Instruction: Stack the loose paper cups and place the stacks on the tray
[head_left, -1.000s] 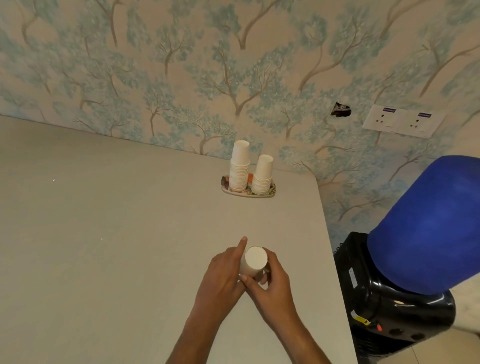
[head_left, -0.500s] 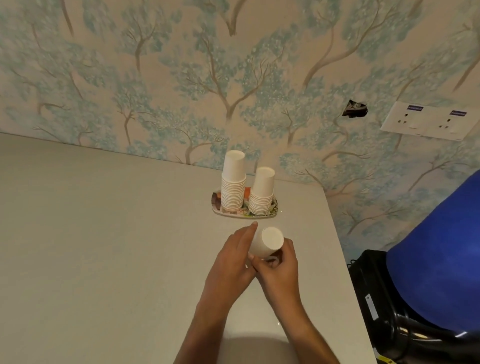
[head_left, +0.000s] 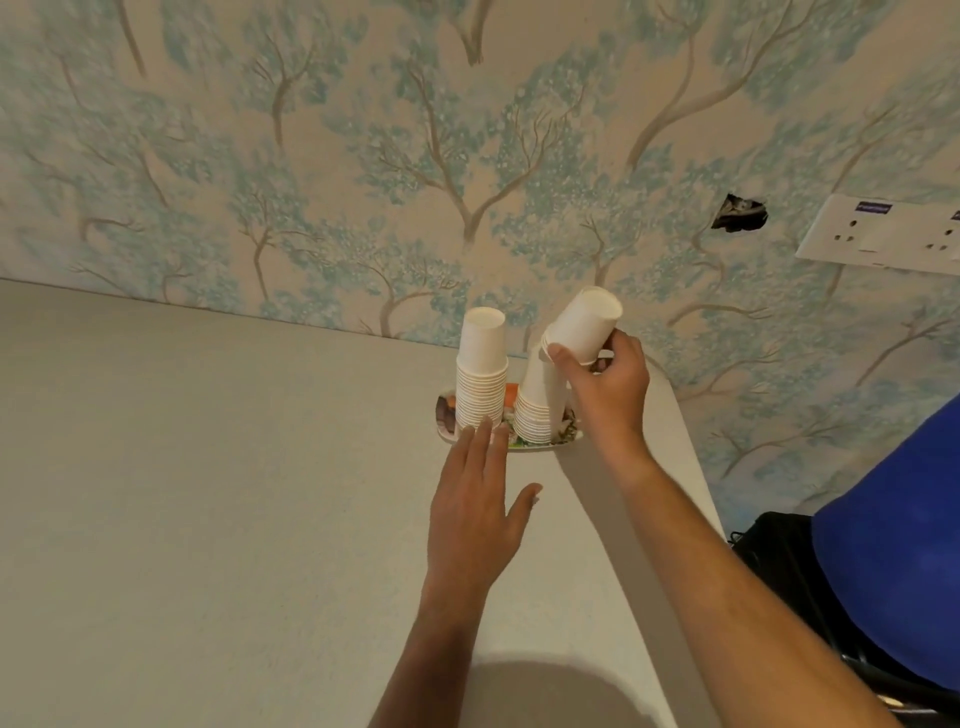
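Note:
Two stacks of upside-down white paper cups stand on a small patterned tray (head_left: 445, 415) at the far edge of the table. The left stack (head_left: 481, 374) is taller than the right stack (head_left: 537, 405). My right hand (head_left: 608, 384) grips a short stack of white cups (head_left: 584, 325), tilted, just above and to the right of the right stack. My left hand (head_left: 478, 509) is flat with straight fingers, and its fingertips reach the tray's near rim in front of the left stack.
The grey table (head_left: 208, 493) meets a wall with tree-pattern wallpaper. Its right edge drops off beside a black water dispenser (head_left: 779, 561) carrying a blue bottle (head_left: 893, 545). A white socket plate (head_left: 883, 234) is on the wall at right.
Both hands held the cups together over the table's middle. The right hand has since carried them up to the tray, and the left hand has let go and reached to the tray's rim.

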